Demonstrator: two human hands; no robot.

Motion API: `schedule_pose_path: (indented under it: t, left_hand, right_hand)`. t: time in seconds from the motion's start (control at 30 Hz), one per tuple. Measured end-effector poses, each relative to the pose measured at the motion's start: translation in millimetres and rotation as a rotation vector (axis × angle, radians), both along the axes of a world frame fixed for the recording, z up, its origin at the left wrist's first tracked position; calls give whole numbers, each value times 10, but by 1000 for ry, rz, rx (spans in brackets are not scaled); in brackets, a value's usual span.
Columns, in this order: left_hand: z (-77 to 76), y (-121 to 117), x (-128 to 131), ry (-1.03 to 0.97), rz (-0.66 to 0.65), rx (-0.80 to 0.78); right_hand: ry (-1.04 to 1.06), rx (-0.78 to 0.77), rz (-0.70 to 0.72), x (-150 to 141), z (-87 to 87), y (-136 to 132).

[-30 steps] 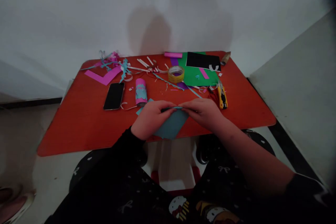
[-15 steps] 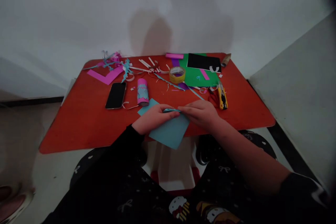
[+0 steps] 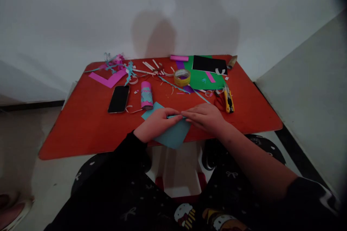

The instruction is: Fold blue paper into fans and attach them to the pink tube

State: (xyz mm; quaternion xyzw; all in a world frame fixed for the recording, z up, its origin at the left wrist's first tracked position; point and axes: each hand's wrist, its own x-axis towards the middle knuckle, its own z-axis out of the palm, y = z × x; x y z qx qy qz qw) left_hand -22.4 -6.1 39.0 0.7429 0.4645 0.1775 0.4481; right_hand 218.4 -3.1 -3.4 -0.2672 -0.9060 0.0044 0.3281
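**Over the front edge of the red rectangular counter, the left hand and the right hand hold one light-blue paper sheet**

At this edge the two bare hands meet with their fingertips, and the sheet is between them. The left fingers are closed on its folded upper edge, the thumb on the near side and the index finger on the far side. The right fingers are straight, laid together and pressed on the right end of the same fold. The lower part of the sheet extends below the hands. Left of the left hand shows one light-blue paper corner; I cannot tell if it is the same sheet or a second one.

Near this corner lies one pink paper tube with light-blue scalloped bands, and to its left, one black rectangular phone. Farther back is one yellowish ring-shaped tape roll. On the right, one green paper sheet bears one black rectangular sheet and one short pink paper strip. One yellow plastic cutter rests near the right hand. At the back left lies one pink L-shaped paper piece. Several thin white strips overlap too much for counting.
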Motion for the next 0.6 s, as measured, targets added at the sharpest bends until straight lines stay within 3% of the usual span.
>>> schedule_pose_path:
  t: [0.17, 0.3, 0.4, 0.6]
  left_hand:
    - [31, -46, -30, 89, -74, 289]
    - [81, -66, -44, 121, -119, 399]
    - [85, -80, -32, 133, -124, 411]
    - [73, -143, 23, 90, -37, 386]
  right_hand:
    - [95, -383, -110, -29, 74, -35]
    - [188, -587, -52, -20, 181, -41]
    - [216, -634, -46, -19, 241, -50]
    - [253, -566, -50, -12, 317, -86]
